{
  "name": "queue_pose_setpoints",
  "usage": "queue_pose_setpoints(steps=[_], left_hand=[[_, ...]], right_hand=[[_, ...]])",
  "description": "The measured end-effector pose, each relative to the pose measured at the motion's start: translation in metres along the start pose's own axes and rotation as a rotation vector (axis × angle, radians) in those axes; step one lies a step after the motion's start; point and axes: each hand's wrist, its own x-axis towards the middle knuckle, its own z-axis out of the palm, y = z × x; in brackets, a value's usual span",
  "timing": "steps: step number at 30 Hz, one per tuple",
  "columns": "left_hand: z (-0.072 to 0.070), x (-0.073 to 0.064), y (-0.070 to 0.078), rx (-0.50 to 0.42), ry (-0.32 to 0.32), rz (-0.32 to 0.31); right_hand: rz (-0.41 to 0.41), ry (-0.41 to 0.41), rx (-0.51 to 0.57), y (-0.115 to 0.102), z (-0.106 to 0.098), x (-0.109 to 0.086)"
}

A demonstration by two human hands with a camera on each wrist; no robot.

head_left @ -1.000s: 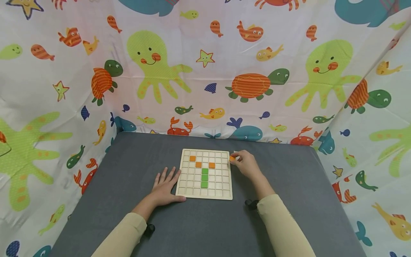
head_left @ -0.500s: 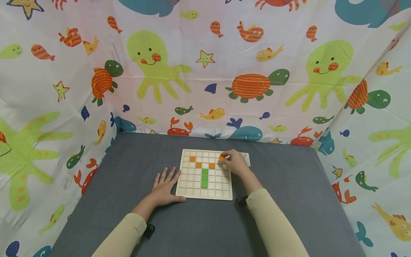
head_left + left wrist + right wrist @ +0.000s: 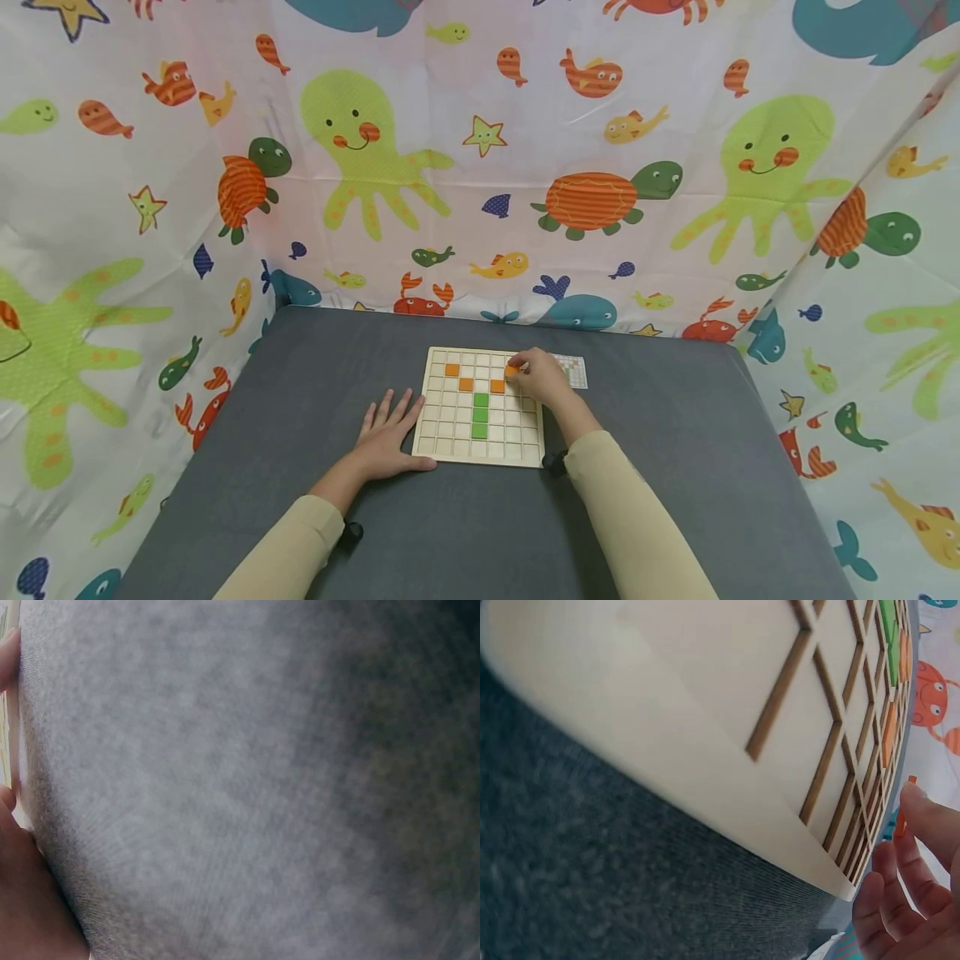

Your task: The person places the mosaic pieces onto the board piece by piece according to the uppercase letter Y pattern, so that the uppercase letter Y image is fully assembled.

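Note:
A square wooden grid board lies flat on the grey table. Three orange tiles and a column of three green tiles sit in its cells. Over the board's far right part, my right hand pinches another orange tile between thumb and fingers. The right wrist view shows this tile edge-on, its thin orange edge at the fingertips. My left hand lies with fingers spread at the board's left edge, thumb along the near left corner. Only bits of that hand show in the left wrist view.
A small white card with a printed grid lies past the board's right edge, partly behind my right hand. Around the grey table hangs a white curtain printed with sea animals.
My right hand has moved left from beside the board to over its far right cells, carrying the orange tile. The card has come into view. My left hand has stayed in place.

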Motion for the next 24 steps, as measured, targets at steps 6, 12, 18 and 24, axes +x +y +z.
queue_pose_setpoints(steps=[6, 12, 18, 24], left_hand=[[-0.0021, -0.0004, 0.0022, -0.006, 0.004, 0.013], [0.0011, 0.0008, 0.0001, 0.015, 0.001, 0.005], [0.0033, 0.0021, -0.0020, 0.002, -0.001, 0.003], [-0.0021, -0.0004, 0.0027, -0.008, 0.008, 0.015]], right_hand=[[0.011, -0.028, -0.023, 0.0002, 0.0021, 0.0017], [0.000, -0.029, -0.084, 0.0017, 0.0044, 0.0031], [0.009, -0.022, -0.102, 0.0038, 0.0064, 0.0057], [0.007, -0.019, -0.092, 0.0010, 0.0055, 0.0036]])
